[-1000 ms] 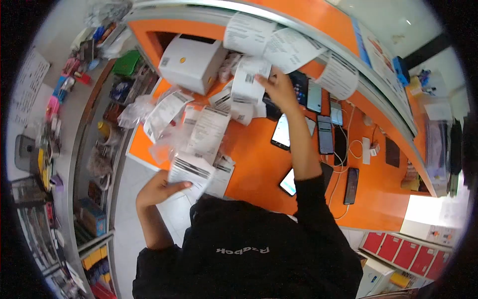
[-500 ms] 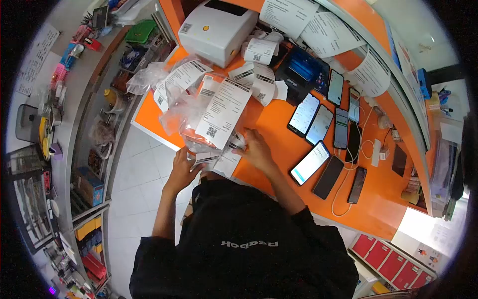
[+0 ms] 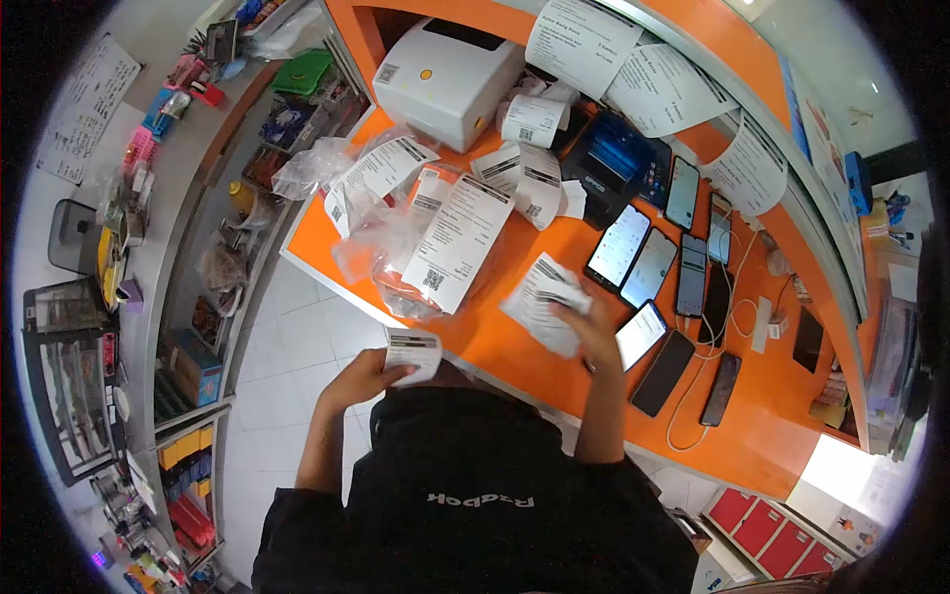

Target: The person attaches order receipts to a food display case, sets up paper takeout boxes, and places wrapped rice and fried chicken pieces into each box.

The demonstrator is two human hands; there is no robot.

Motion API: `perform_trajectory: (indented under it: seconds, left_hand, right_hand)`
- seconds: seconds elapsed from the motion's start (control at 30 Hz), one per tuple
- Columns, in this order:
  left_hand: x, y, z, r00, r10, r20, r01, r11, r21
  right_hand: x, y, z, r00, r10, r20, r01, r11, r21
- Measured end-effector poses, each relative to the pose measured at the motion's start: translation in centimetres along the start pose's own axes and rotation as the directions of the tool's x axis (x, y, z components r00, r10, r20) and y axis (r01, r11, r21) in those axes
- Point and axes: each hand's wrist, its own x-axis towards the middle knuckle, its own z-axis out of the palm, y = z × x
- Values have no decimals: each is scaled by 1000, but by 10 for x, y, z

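Between the thumb and fingers of my left hand (image 3: 354, 380) is a small printed slip (image 3: 414, 353), held off the desk's front edge. My right hand (image 3: 594, 332) is closed on the edge of a bundle of printed papers (image 3: 546, 302), over the orange desk (image 3: 485, 332). Left of that bundle lies a plastic-wrapped parcel with a long printed label (image 3: 457, 238). Another label (image 3: 381, 178) rests on clear plastic behind it. Several phones, one with a bright screen (image 3: 639, 335), lie to the right of my right hand.
A white label printer (image 3: 445, 84) stands at the back left, and a small black printer (image 3: 609, 163) stands right of it. Printed sheets (image 3: 584, 45) hang from the shelf edge. White cables (image 3: 683, 401) wind among the phones. Shelves with goods (image 3: 213, 267) line the left.
My right hand has moved right from beside the parcel, with the bundle of papers now in it. My left hand has drawn slightly away from the parcel with the small slip.
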Motion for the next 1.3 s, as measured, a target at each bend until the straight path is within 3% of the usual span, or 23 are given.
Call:
perform_trajectory:
  seconds: [0.03, 0.13, 0.23, 0.27, 0.37, 0.47, 0.6, 0.77, 0.8, 0.83, 0.87, 0.9, 0.93, 1.03, 1.07, 1.1, 1.27, 1.3]
  left_hand:
    - [-5, 4, 0, 997, 54, 54, -51, 998, -43]
    - [-21, 41, -1, 986, 164, 29, -159, 979, -127]
    - [-33, 72, -12, 941, 311, -133, -338, 857, -389]
    - [-40, 80, -18, 918, 337, -210, -396, 821, -412]
    - [-61, 91, -42, 781, 400, -479, -583, 743, -330]
    - [-89, 63, -88, 686, 370, -626, -584, 794, -170]
    - [-148, 15, -141, 533, 351, -770, -736, 641, -218]
    - [-251, -55, -213, 365, 132, -922, -734, 649, -198]
    - [-267, -70, -221, 250, 136, -958, -719, 689, -90]
    - [-263, -53, -209, 259, 60, -964, -687, 713, -141]
    - [-291, -73, -223, 261, -4, -965, -668, 721, -184]
    - [-313, -92, -235, 297, -124, -947, -486, 834, -261]
    - [-326, -110, -243, 222, -25, -975, -727, 661, -183]
    - [-362, -151, -266, 159, -105, -982, -753, 630, -190]
    - [-301, -121, -233, 137, -138, -981, -756, 625, -194]
    - [-286, -123, -229, 121, -168, -978, -773, 602, -199]
    - [-330, -184, -298, 80, -231, -970, -767, 607, -208]
    - [-326, -190, -302, 15, -202, -979, -740, 656, -147]
  right_hand:
    - [-12, -20, -1, 996, -93, 4, 92, 989, 117]
    - [-31, -59, 0, 987, -136, 83, 121, 979, 166]
    - [-39, -88, 45, 936, -315, 159, 282, 938, 201]
    - [-37, -96, 71, 904, -398, 157, 344, 895, 283]
    - [-42, -126, 144, 907, -331, 261, 274, 934, 230]
    - [-34, -140, 228, 860, -333, 386, 273, 940, 203]
    - [-20, -144, 350, 734, -339, 589, 303, 939, 163]
    - [-22, -131, 528, 532, -259, 806, 348, 935, 71]
    - [-23, -126, 560, 484, -245, 840, 372, 927, 56]
    - [-15, -132, 553, 457, -220, 862, 318, 945, 73]
    - [-29, -127, 593, 414, -187, 891, 312, 949, 54]
    - [-39, -124, 628, 376, -153, 914, 309, 950, 32]
    - [-49, -119, 660, 341, -129, 931, 312, 950, 17]
    - [-64, -100, 737, 223, -85, 971, 298, 954, 15]
    - [-23, -98, 678, 208, -75, 975, 284, 959, 14]
    - [-14, -94, 677, 198, -57, 978, 286, 958, -2]
    - [-22, -76, 786, 200, -54, 978, 210, 978, 11]
    - [-13, -69, 790, 218, -69, 973, 239, 971, 16]
